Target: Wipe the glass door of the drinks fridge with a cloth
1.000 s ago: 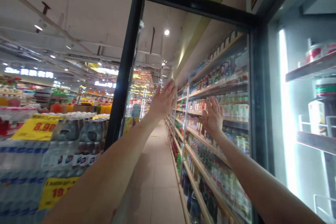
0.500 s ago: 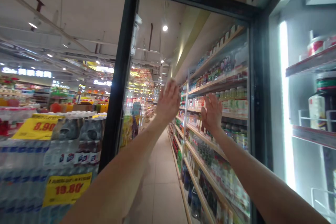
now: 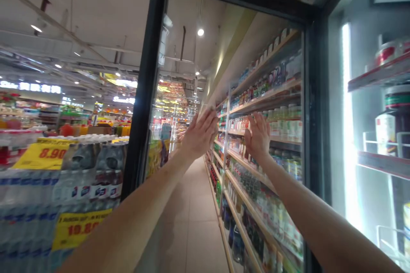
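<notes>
A tall glass cooler door with a black frame (image 3: 144, 89) stands swung out into the aisle in front of me. Both my arms reach forward to its pane. My left hand (image 3: 201, 133) lies flat against the glass with fingers stretched out and holds nothing. My right hand (image 3: 258, 135) is also spread flat on the glass, just to the right, empty. Through the pane I see the aisle floor and long shelves of drinks (image 3: 265, 106).
The lit cooler interior (image 3: 381, 145) with bottles on shelves is open at the right. Stacked packs of bottled water (image 3: 80, 179) with yellow price signs (image 3: 45, 155) stand at the left. A tiled aisle (image 3: 195, 222) runs ahead between them.
The door's left edge has swung slightly leftward in view. My left hand has dropped a little lower on the glass; my right hand stays nearly where it was.
</notes>
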Motion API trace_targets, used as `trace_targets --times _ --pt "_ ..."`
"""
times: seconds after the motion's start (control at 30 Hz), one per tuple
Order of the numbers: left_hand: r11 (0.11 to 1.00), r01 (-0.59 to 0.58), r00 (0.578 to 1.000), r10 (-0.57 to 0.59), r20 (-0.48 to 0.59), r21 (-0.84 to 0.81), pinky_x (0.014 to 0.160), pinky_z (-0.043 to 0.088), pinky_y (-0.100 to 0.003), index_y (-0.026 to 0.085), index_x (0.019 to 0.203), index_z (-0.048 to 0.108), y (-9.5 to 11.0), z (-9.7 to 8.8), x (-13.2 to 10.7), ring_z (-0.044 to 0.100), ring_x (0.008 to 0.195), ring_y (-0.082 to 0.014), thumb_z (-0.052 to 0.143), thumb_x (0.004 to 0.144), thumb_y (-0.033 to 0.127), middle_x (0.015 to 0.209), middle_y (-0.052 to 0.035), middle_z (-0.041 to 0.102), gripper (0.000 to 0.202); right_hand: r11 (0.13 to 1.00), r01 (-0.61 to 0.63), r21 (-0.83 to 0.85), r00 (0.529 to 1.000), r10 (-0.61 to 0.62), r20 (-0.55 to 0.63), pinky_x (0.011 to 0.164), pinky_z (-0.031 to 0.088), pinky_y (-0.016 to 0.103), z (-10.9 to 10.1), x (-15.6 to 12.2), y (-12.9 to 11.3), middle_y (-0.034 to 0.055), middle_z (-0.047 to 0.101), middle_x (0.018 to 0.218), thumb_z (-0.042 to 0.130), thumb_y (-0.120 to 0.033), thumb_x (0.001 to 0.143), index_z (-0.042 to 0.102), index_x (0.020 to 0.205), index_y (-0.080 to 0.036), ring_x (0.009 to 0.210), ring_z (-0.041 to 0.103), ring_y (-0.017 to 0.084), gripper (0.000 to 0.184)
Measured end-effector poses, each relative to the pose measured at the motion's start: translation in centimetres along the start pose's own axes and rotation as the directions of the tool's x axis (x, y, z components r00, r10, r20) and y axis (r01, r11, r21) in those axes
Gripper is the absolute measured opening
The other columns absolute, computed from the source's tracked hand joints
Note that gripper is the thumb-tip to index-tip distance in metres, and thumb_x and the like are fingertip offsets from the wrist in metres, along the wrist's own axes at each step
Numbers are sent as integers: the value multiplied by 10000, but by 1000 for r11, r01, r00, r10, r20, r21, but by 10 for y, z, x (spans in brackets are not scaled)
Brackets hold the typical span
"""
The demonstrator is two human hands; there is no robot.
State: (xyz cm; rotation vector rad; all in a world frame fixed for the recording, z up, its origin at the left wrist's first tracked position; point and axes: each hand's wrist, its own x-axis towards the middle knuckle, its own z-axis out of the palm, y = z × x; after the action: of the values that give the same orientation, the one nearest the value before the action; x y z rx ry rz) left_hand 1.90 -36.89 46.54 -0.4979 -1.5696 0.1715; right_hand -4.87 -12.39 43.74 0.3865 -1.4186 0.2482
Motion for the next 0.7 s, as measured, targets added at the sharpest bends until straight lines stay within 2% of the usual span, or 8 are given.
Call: trace_targets --times 0.07,0.17,0.23,0.3,0.37,0.57,0.63,0.7 --pt "985 168 980 -163 -111 32 1131 196 -492 194 1395 309 -8 -4 -11 255 1380 -231 299 933 356 1468 -124 335 489 1000 -6 1 1000 6 7 1095 237 480 0 0 -1 117 411 1426 364 -295 867 454 1321 -180 1348 319 245 477" --pt "909 417 873 -395 -286 19 1116 209 -528 161 1417 263 -15 -8 -24 186 1399 -268 319 926 358 1480 -163 294 533 1000 -22 4 1000 22 13 1099 226 483 0 1 -3 113 414 1423 366 -291 862 454 1321 -184 1351 311 246 480" --pt "944 328 919 -313 -238 26 1109 241 -508 152 1419 255 -4 -5 -32 172 1402 -260 322 925 328 1474 -160 307 529 1000 -30 9 999 29 16 1097 225 491 0 0 -3 106 416 1422 367 -294 860 446 1328 -198 1355 303 247 485" --pt "997 69 993 -65 -97 31 1110 262 -463 161 1411 275 10 -1 -38 204 1395 -233 322 926 287 1456 -133 355 503 999 -33 9 999 33 17 1092 229 495 1 0 -3 103 413 1424 371 -301 860 439 1333 -211 1354 305 248 487" --pt "994 -110 994 110 9 17 1121 253 -434 184 1399 301 15 -1 -39 249 1381 -207 329 925 267 1438 -99 396 482 999 -34 6 999 34 16 1088 236 493 1 0 -3 100 414 1424 371 -305 863 438 1333 -217 1351 313 245 483" --pt "944 318 939 -301 -165 91 1091 266 -505 80 1368 336 -7 -12 -30 197 1393 -290 366 909 304 1451 -206 327 511 1000 -31 -5 999 31 18 1087 244 485 -1 1 -2 104 422 1420 368 -314 864 454 1319 -203 1348 322 248 476" --pt "992 91 993 -84 -78 88 1100 272 -457 84 1357 355 3 -10 -35 207 1392 -266 370 909 277 1443 -181 355 488 999 -32 -9 999 32 15 1090 241 487 -1 1 -2 111 419 1422 369 -309 864 464 1310 -188 1347 324 254 472" --pt "973 -226 974 224 33 52 1121 248 -406 132 1350 378 15 -8 -39 241 1384 -217 365 914 259 1442 -116 383 454 1000 -28 -9 999 28 16 1089 245 486 -1 1 -2 120 416 1424 369 -305 866 471 1305 -176 1346 327 258 469"
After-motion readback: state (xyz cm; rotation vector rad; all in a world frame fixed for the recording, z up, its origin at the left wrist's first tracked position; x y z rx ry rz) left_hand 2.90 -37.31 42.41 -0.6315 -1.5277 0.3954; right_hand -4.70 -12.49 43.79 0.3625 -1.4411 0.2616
